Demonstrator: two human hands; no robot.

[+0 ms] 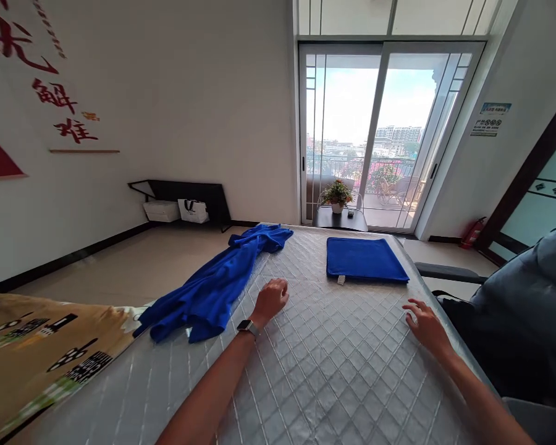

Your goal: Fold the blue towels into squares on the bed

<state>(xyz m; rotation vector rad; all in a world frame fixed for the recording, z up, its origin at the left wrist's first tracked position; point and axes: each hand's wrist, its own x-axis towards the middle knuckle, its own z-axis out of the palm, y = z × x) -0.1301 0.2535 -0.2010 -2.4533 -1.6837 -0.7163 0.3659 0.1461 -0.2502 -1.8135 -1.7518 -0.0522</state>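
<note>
Crumpled blue cloth [213, 290] is lying left of the folded cloth [366, 259], probably handling light and soft, edges offering best hold; left hand [271, 300] is showing curled fingers, closure unclear; right hand [425, 324] is hovering open.

Potted plant [337, 194] near glass doors [373, 117]; red extinguisher [472, 235].

Straight across from me, bright daylight pours through tall grey-framed sliding glass doors [340, 117] set in a plain off-white wall [204, 105]. A low black metal-framed bench [215, 201] stands left on the smooth beige floor [167, 247]; over to the right, a red cylindrical fire extinguisher [472, 235] sits near a dark-framed, pale green glass door [553, 207].
</note>
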